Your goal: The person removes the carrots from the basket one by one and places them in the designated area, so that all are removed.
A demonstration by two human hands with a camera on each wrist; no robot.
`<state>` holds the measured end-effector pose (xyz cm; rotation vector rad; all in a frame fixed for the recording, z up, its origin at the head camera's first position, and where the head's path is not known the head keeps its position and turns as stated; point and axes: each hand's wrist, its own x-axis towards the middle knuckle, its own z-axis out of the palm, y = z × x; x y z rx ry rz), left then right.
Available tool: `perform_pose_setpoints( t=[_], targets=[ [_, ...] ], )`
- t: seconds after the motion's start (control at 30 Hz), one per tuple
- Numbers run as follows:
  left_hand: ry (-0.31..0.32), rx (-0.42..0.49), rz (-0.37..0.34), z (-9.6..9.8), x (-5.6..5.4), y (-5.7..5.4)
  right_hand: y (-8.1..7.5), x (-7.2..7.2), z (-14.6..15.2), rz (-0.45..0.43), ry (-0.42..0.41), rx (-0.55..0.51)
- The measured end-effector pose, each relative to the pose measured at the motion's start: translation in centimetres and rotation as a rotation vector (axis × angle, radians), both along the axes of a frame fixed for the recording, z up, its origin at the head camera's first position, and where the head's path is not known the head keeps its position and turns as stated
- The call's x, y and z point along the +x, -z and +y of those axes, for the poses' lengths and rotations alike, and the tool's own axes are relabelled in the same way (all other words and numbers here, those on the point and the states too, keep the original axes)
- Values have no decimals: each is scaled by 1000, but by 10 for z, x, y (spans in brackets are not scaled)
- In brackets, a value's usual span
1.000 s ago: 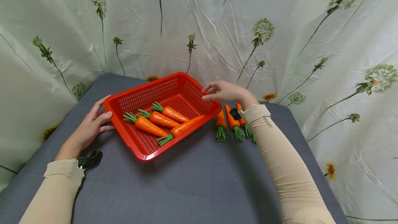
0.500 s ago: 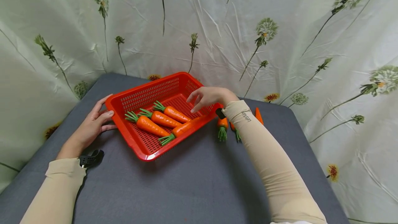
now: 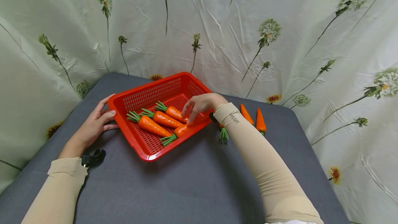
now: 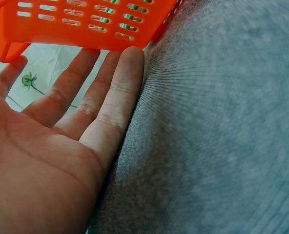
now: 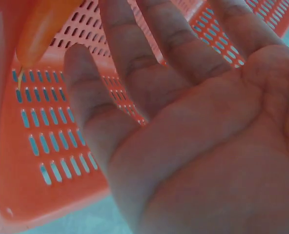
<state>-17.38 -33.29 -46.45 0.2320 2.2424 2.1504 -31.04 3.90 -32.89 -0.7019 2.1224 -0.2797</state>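
A red slotted plastic basket (image 3: 152, 95) stands on the table, turned at an angle, with several orange carrots with green tops in it. My left hand (image 3: 94, 123) rests at its left end. In the left wrist view its straight fingers (image 4: 127, 87) touch the basket's outer wall. My right hand (image 3: 201, 103) reaches over the right end into the basket, fingertips bent down close to the front carrot (image 3: 181, 131) and the rear carrot (image 3: 174, 113). Its loosely spread fingers (image 5: 125, 48) show nothing between them in the right wrist view; a carrot tip (image 5: 34, 46) lies beyond them.
Right of the basket, more carrots lie on the grey table (image 3: 186, 189): one carrot (image 3: 260, 122), a second carrot (image 3: 246, 114), and a third carrot's green top (image 3: 224, 136), partly behind the right sleeve (image 3: 258, 155). A flower-printed curtain (image 3: 230, 44) hangs behind.
My right hand has moved left and down, from above the basket's right rim to over the carrots inside. The left hand stays at the left end.
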Motion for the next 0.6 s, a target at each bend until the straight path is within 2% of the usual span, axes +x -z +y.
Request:
perform_pose_setpoints(
  t=[0.2,0.4,0.6],
  targets=[
    [3,20,-1,-1,0,1,3,3,-5,13,-26,37],
    [0,-1,0,-1,-1,1,5,6,-8,-29,-37,66],
    [5,11,-3,-1,-1,1,6,7,-10,-35,-67,110]
  ],
)
